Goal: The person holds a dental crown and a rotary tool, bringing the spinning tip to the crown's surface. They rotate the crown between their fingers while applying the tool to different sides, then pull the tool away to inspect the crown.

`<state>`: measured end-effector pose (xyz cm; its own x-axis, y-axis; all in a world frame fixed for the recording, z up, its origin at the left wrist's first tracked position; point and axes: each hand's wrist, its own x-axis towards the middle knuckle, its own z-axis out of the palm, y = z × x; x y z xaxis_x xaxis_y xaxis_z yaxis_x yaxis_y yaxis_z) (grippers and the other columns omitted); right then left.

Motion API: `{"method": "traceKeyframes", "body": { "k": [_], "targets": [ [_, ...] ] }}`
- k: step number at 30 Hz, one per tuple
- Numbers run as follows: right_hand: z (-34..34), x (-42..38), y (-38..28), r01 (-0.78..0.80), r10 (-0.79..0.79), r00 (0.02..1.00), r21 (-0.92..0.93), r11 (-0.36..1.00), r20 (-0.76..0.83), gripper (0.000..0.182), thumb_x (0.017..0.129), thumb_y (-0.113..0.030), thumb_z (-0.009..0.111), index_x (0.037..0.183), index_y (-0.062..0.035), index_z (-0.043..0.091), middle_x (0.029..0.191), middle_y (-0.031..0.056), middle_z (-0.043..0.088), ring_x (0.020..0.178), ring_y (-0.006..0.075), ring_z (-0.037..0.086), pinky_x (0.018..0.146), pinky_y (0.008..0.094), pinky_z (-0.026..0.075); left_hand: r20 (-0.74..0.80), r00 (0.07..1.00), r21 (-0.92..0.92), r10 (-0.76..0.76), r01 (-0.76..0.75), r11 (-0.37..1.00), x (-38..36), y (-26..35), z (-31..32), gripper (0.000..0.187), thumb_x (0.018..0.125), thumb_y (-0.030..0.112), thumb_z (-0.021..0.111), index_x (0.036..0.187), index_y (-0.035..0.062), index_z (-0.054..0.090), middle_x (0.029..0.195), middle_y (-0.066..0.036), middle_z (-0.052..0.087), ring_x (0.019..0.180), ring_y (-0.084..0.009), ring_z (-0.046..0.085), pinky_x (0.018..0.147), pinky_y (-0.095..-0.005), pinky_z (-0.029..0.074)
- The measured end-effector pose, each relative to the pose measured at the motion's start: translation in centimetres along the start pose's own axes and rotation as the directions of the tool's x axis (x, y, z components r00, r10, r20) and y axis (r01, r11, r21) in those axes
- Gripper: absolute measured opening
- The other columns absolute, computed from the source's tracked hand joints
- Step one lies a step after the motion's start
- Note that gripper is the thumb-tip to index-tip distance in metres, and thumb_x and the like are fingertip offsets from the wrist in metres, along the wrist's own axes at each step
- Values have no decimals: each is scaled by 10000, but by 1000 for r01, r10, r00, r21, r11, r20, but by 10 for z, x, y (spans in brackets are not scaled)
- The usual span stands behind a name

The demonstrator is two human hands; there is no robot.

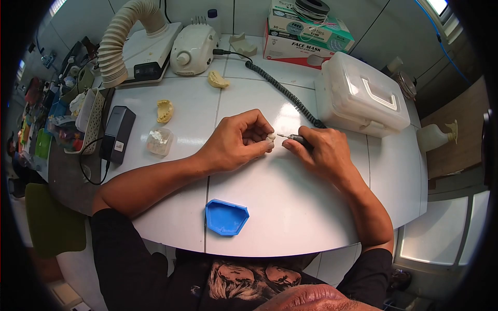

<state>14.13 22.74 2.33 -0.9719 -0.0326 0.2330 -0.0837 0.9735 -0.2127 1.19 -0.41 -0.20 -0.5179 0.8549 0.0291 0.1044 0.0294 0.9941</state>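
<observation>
My left hand (233,144) pinches a small whitish tooth-like piece (271,137) between thumb and fingertips, over the middle of the table. From the other side my right hand (330,153) grips a dark rotary handpiece (300,140) like a pen. Its thin metal tip points left, right at the small piece. A black coiled cord (282,89) leads from the right hand back to a white control unit (193,50). Below my hands lies a blue angular tray (227,220). Left of them are a yellowish dental cast (165,111) and a small clear container (157,151) with white bits inside.
Another yellowish cast (218,79) lies near the control unit. A ribbed hose (111,54) arches over a white device at the back left. A white lidded case (363,96) stands at the right, mask boxes (298,47) behind. A black box (118,135) with a cable sits at the left edge.
</observation>
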Motion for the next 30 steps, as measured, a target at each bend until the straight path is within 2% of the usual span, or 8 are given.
{"method": "traceKeyframes", "body": {
  "k": [9,12,21,30],
  "targets": [
    [-1,0,1,-4,4,1000,-9,1000,18,594,1006,-602,697,738,-72,700,622,136,671,587,393,680,562,497,534,7,999,-27,-37,37,999,-1,4,0,267,997,10,774,1207,-16,611,1134,-103,710,1033,-154,766,803,-254,621],
    [-1,0,1,-2,2,1000,-4,1000,18,596,1007,-605,694,738,-73,702,621,136,671,583,393,680,560,498,533,0,1000,16,4,-4,1000,0,0,0,273,991,2,778,1203,-12,607,1124,-97,707,1034,-153,766,808,-254,622],
    [-2,0,1,-6,7,999,-8,1000,32,599,1006,-607,694,737,-73,696,623,140,670,586,408,677,559,509,527,16,999,-47,-32,33,998,-1,3,0,272,992,3,788,1181,19,593,1110,-67,696,1030,-140,760,797,-249,615],
    [-2,0,0,-11,11,999,-2,1000,36,606,1005,-608,696,723,-71,682,624,139,669,582,411,672,561,506,526,9,1000,12,4,-4,1000,-1,4,0,287,996,44,805,1211,36,615,1061,-57,738,978,-109,746,777,-249,604]
  ]
}}
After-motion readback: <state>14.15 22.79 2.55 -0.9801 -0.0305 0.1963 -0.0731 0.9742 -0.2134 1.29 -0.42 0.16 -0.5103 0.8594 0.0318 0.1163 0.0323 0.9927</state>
